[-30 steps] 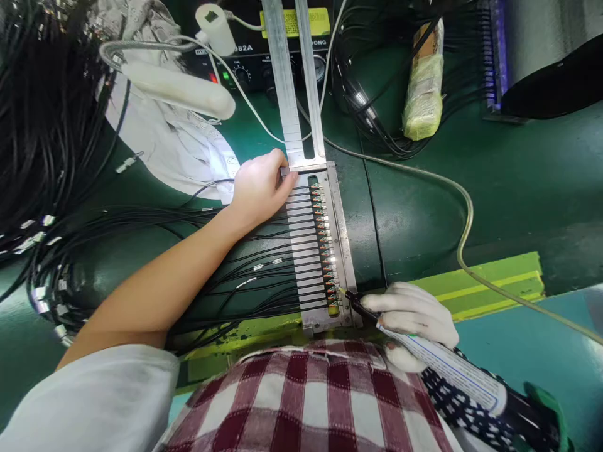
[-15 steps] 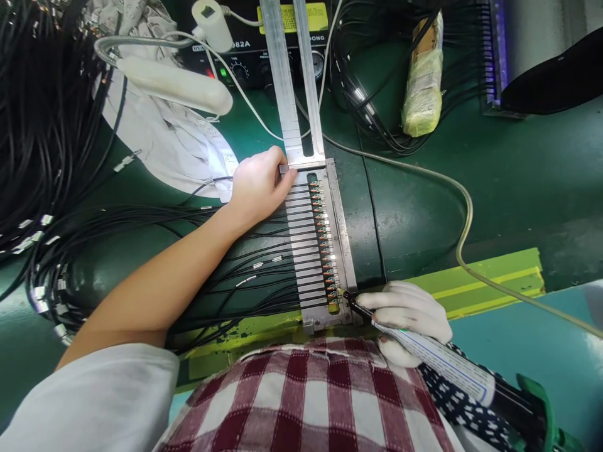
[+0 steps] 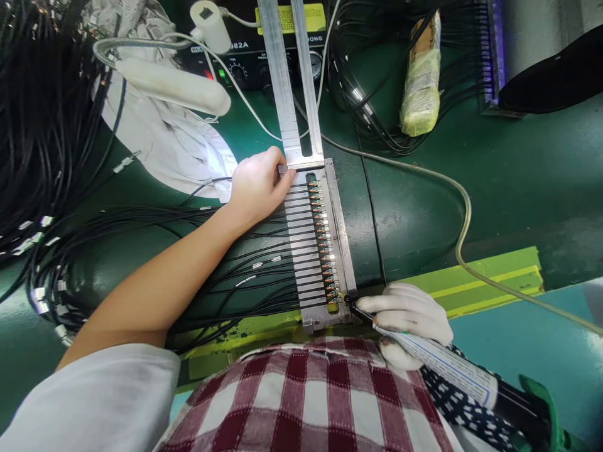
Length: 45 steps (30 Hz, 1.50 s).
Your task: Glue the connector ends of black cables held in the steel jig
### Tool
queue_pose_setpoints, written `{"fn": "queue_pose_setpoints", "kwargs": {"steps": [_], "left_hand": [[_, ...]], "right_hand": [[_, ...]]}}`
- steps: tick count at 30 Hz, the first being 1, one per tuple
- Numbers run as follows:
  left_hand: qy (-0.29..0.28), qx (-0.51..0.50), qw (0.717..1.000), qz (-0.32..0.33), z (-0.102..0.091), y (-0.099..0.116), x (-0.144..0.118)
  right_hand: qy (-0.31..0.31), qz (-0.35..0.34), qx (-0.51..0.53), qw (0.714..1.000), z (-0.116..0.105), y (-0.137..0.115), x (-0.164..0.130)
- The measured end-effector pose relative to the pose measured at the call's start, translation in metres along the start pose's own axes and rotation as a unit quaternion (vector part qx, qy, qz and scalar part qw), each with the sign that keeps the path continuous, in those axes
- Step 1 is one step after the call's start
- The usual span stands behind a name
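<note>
A metal fixture point(image 3: 340, 232) lies on the bench in front of me, holding a row of black cables point(image 3: 306, 256) side by side. The cables' stripped ends, with small metal connectors, sit along its slot. At the fixture's far end, my bare left hand point(image 3: 258, 185) has its thumb and curled fingers closed on the edge. My right hand point(image 3: 409, 320), in a white glove, is wrapped round a black dispensing syringe point(image 3: 452, 367) with a white printed label. The syringe's dark tip is by the connectors at the near end; contact cannot be made out.
Beyond the fixture extends a slotted metal rail point(image 3: 282, 81), in front of a black dispenser controller point(image 3: 242, 66). A white lamp point(image 3: 174, 85) lights the left side. Black cable bundles point(image 3: 38, 125) lie left. A wrapped block point(image 3: 421, 94) and a pale hose point(image 3: 424, 164) are right.
The syringe tip has drawn back very slightly toward me, away from the connectors. My left hand keeps its place on the fixture.
</note>
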State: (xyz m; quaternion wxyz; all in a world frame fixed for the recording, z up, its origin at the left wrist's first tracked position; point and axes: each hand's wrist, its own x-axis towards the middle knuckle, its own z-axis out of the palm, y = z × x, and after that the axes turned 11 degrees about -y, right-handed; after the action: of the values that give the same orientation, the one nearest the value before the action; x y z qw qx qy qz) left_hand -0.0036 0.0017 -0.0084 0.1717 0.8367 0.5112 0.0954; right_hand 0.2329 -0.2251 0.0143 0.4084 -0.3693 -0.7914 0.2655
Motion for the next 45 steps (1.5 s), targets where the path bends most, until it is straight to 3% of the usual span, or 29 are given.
{"fn": "queue_pose_setpoints", "kwargs": {"steps": [19,29,36,45], "left_hand": [[-0.004,-0.010,1.000,0.001,0.000,-0.001,0.000],[-0.002,-0.029,1.000,-0.002,-0.001,0.000,0.000],[0.002,-0.030,1.000,-0.008,0.000,0.000,0.000],[0.010,-0.026,1.000,-0.001,0.000,0.000,0.000]], "right_hand": [[0.019,0.005,-0.001,1.000,0.002,0.002,0.002],[0.047,-0.028,0.037,0.998,-0.004,-0.003,0.000],[-0.009,-0.012,0.018,1.000,0.002,-0.004,-0.009],[-0.013,-0.011,0.008,1.000,0.001,-0.002,-0.010]]}}
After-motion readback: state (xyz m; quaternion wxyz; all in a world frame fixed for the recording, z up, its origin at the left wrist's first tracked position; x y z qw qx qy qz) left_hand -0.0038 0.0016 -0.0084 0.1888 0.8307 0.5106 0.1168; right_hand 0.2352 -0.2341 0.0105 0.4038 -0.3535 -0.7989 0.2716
